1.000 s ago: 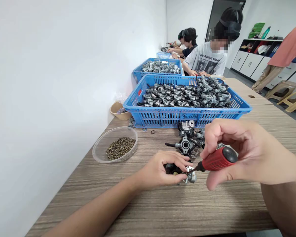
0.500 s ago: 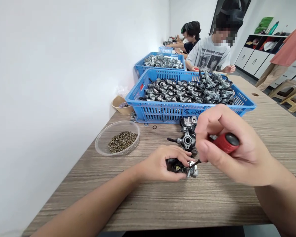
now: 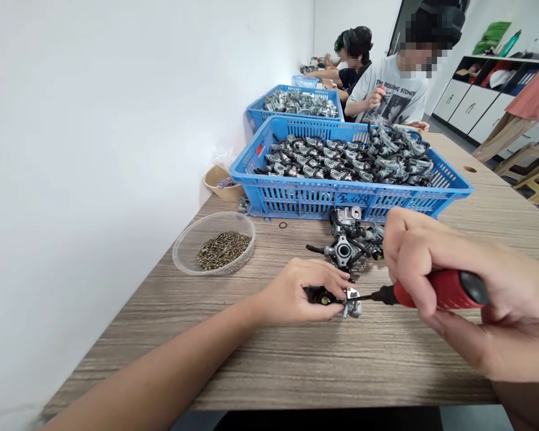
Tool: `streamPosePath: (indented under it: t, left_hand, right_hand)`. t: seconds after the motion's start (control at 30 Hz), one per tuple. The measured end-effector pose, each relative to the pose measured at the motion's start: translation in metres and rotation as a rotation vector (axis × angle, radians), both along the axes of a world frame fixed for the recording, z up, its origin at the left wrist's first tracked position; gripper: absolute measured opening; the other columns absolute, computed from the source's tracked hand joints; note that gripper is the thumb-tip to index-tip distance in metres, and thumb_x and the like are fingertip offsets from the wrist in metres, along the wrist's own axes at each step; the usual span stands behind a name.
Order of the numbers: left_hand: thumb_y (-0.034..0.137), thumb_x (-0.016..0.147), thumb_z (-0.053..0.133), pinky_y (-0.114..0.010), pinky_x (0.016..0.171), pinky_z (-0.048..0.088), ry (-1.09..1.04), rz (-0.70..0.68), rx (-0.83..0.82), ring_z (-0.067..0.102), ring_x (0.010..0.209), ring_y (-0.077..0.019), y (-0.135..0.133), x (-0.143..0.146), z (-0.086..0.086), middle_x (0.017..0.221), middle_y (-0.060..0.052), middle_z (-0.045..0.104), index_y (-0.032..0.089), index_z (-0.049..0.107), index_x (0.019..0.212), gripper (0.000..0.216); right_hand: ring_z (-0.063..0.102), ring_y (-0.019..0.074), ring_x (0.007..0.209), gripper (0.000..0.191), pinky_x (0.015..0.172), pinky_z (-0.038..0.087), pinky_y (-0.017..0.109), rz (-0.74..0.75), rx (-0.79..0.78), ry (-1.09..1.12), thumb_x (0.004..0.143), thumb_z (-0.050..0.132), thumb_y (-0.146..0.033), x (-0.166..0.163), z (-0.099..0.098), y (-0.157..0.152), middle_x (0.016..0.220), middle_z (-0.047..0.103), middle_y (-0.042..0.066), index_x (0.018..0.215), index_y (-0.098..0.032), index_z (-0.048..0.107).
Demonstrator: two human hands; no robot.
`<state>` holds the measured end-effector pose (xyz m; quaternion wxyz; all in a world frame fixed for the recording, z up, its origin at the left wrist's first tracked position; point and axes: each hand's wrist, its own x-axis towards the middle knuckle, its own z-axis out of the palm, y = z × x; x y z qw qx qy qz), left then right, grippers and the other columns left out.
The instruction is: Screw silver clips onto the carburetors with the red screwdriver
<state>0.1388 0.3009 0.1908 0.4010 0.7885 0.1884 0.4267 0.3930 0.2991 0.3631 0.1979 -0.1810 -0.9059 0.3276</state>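
Note:
My left hand (image 3: 303,290) is closed around a small metal carburetor (image 3: 353,306) on the table, its fingers hiding part of the black side. In my right hand (image 3: 467,299) is a screwdriver with a red and black handle (image 3: 444,290), held nearly level. Its dark shaft points left and the tip meets the carburetor beside my left fingertips. I cannot make out what the tip sits in. Just behind, more carburetors (image 3: 344,251) with black hoses lie on the table.
A clear tub of brassy screws (image 3: 224,250) stands at left, a black ring (image 3: 282,225) behind it. A blue crate (image 3: 296,200) full of carburetors spans the back, with another crate (image 3: 254,111) beyond. Two people sit farther along the table; a third person stands at right.
My right hand has moved right and the screwdriver has swung from steeply tilted to almost level, its tip still at the carburetor. My left hand keeps its hold.

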Motion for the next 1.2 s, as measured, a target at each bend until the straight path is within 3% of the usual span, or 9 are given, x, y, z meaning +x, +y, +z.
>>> streamPosePath:
  t: [0.17,0.3,0.37,0.6,0.77,0.87,1.0,1.1,1.2]
  left_hand:
    - [0.018,0.091,0.088,-0.041,0.107,0.068,-0.001,0.001,-0.057,0.085,0.115,-0.0276,-0.002,0.000,0.001,0.107,-0.008,0.090,0.021,0.085,0.098,0.008]
    - [0.015,0.090,0.088,-0.041,0.109,0.068,-0.004,-0.004,-0.039,0.085,0.115,-0.0278,-0.002,-0.002,0.002,0.110,-0.009,0.090,0.020,0.085,0.101,0.012]
    - [0.015,0.091,0.087,-0.042,0.109,0.068,-0.010,-0.002,-0.041,0.086,0.113,-0.0278,-0.002,-0.003,0.002,0.111,-0.010,0.090,0.019,0.084,0.106,0.016]
    - [0.019,0.085,0.097,-0.039,0.105,0.069,-0.036,0.044,-0.037,0.086,0.113,-0.0290,-0.004,0.001,0.000,0.107,-0.012,0.090,0.017,0.084,0.101,0.021]
    - [0.018,0.089,0.093,-0.039,0.105,0.069,-0.005,0.078,-0.081,0.086,0.111,-0.0279,-0.007,0.003,0.002,0.107,-0.011,0.090,0.017,0.085,0.100,0.013]
    - [0.018,0.091,0.090,-0.041,0.105,0.069,0.018,0.077,-0.093,0.086,0.112,-0.0284,-0.008,0.003,0.004,0.107,-0.010,0.090,0.018,0.086,0.100,0.010]
    - [0.020,0.092,0.089,-0.042,0.105,0.069,0.044,0.087,-0.073,0.086,0.111,-0.0281,-0.008,0.003,0.004,0.108,-0.009,0.090,0.019,0.086,0.098,0.006]
    - [0.019,0.093,0.089,-0.041,0.104,0.069,0.049,0.088,-0.069,0.086,0.111,-0.0279,-0.007,0.003,0.001,0.108,-0.010,0.090,0.019,0.086,0.100,0.008]
    - [0.017,0.090,0.091,-0.039,0.103,0.070,-0.004,0.082,-0.037,0.087,0.109,-0.0272,-0.006,0.003,-0.003,0.106,-0.009,0.090,0.019,0.086,0.099,0.011]
  right_hand:
    - [0.048,0.0121,0.076,0.035,0.064,0.041,0.024,-0.015,-0.058,0.134,0.092,0.083,-0.032,-0.011,-0.009,0.008,0.081,0.052,-0.005,0.081,-0.023,0.051]
    - [0.040,0.0085,0.061,0.030,0.051,0.035,0.023,-0.289,0.001,0.069,0.099,0.079,-0.031,-0.009,-0.018,0.014,0.076,0.049,-0.008,0.094,-0.025,0.050]
    - [0.041,0.0088,0.059,0.031,0.049,0.038,0.022,-0.336,-0.017,0.037,0.099,0.079,-0.031,-0.006,-0.019,0.014,0.076,0.050,-0.009,0.098,-0.026,0.048]
    - [0.051,0.0095,0.068,0.022,0.057,0.042,0.023,-0.108,-0.131,0.013,0.092,0.072,-0.010,0.002,-0.011,0.015,0.086,0.058,-0.006,0.102,-0.025,0.059]
    - [0.052,0.0124,0.085,0.022,0.073,0.046,0.024,-0.003,-0.073,0.043,0.076,0.064,-0.003,-0.004,-0.007,0.012,0.089,0.053,-0.003,0.084,-0.022,0.055]
    - [0.050,0.0113,0.082,0.023,0.071,0.044,0.023,0.031,-0.085,0.090,0.087,0.073,-0.014,-0.008,-0.009,0.012,0.084,0.052,-0.004,0.081,-0.021,0.052]
    - [0.049,0.0074,0.069,0.019,0.060,0.041,0.021,-0.061,-0.078,0.090,0.101,0.073,-0.020,-0.010,-0.014,0.015,0.082,0.056,-0.006,0.094,-0.021,0.055]
    - [0.049,0.0067,0.061,0.024,0.053,0.039,0.021,-0.119,-0.140,0.040,0.102,0.076,-0.024,-0.006,-0.015,0.016,0.078,0.058,-0.008,0.099,-0.022,0.053]
    - [0.059,0.0066,0.062,0.020,0.055,0.046,0.019,-0.118,-0.276,0.021,0.102,0.075,-0.019,0.000,-0.013,0.016,0.078,0.063,-0.008,0.104,-0.022,0.055]
